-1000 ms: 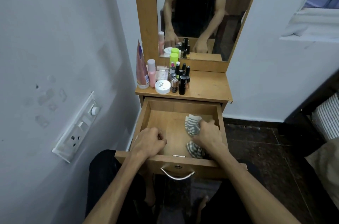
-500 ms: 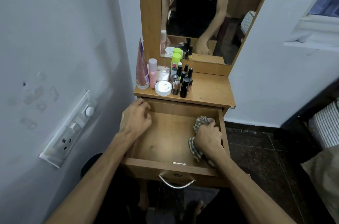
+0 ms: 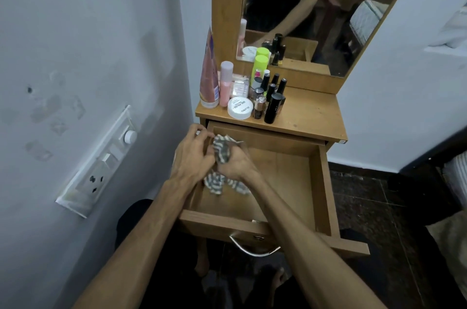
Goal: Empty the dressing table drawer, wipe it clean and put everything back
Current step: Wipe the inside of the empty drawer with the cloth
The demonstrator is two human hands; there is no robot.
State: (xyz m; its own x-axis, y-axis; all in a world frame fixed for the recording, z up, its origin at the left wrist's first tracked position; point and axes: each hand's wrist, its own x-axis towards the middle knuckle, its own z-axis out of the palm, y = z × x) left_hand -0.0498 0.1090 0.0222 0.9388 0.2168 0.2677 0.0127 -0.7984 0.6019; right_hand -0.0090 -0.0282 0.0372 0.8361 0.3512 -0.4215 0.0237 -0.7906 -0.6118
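The drawer (image 3: 283,182) stood pulled open in the middle of the frame, its wooden floor bare on the right side. Over its left half both hands met on a striped cloth (image 3: 222,154). The right hand (image 3: 235,164) had its grip closed around the bunched upper part of the cloth, and loose ends hung below the fist, down toward the drawer floor. The left hand (image 3: 194,154) was just beside it, touching the cloth, its fingers curled on the top edge; how firmly that grip pinched the fabric could not be told. A curved metal handle (image 3: 252,249) showed on the drawer front at lower centre.

Above the drawer, the surface (image 3: 310,114) carried a cluster of toiletries at its left end: a tall pink tube (image 3: 209,76) standing against the wall, a pink bottle (image 3: 225,83) beside it, a white round jar (image 3: 240,108) in front, a green-capped bottle (image 3: 260,66) at the back, and several small dark bottles (image 3: 273,106) packed close together. The right part of the surface lay bare.

A mirror (image 3: 316,5) in a wooden frame rose behind it, at the top of the frame, reflecting a dark shirt and an arm. On the wall at left sat a white switch panel (image 3: 101,164). Dark flooring (image 3: 366,195) filled the lower right.
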